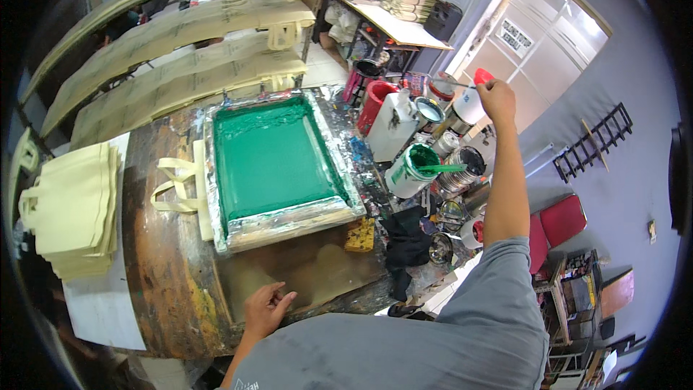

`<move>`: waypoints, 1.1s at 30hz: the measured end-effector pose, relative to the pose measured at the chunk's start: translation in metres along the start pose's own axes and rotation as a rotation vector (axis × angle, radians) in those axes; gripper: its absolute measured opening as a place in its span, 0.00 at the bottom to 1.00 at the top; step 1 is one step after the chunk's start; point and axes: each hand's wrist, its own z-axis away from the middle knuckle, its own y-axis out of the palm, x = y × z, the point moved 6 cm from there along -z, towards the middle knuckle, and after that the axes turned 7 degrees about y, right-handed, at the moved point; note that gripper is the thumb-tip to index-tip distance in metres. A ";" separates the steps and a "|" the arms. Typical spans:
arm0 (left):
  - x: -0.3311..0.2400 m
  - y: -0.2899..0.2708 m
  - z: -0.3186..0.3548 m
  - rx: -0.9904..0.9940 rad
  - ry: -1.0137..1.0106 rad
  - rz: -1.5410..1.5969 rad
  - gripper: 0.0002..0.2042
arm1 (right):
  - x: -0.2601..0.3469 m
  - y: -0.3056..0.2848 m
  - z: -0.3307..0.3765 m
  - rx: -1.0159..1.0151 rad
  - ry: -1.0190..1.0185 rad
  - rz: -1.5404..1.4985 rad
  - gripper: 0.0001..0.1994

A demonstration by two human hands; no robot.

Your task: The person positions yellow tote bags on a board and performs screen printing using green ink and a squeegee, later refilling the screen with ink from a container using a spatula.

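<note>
My right hand (498,103) is stretched out to the far right, its fingers closed on the red top of a white bottle (469,105) among the paint cans. My left hand (266,310) is at the table's near edge, its fingers loosely bent and apart, with nothing in it. Ahead of it lies a screen-printing frame (289,225) with green ink (278,155) spread over its mesh. A cream fabric bag (201,195) sits under the frame, its handles sticking out on the left.
A stack of cream bags (76,202) lies at the left, and racks of bags (188,25) stand behind. At the right are a green-ink bucket (410,173) with a green stick, a pale jerrycan (392,126), a black cloth (406,242) and a yellow sponge (359,235).
</note>
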 end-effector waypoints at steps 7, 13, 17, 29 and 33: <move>-0.002 -0.006 0.000 0.003 0.019 -0.039 0.18 | 0.171 0.005 0.041 -0.032 -0.327 -0.248 0.20; 0.008 -0.004 0.000 -0.003 0.051 0.027 0.18 | 0.301 0.082 0.107 0.169 -0.404 -0.191 0.14; 0.013 -0.002 0.002 0.019 0.009 0.069 0.18 | 0.330 0.116 0.120 0.167 -0.436 -0.183 0.15; 0.014 -0.001 0.002 0.050 0.000 0.063 0.19 | 0.315 0.141 0.140 0.168 -0.485 -0.205 0.15; 0.013 -0.002 0.001 0.052 0.007 0.042 0.19 | 0.310 0.148 0.153 0.133 -0.484 -0.261 0.13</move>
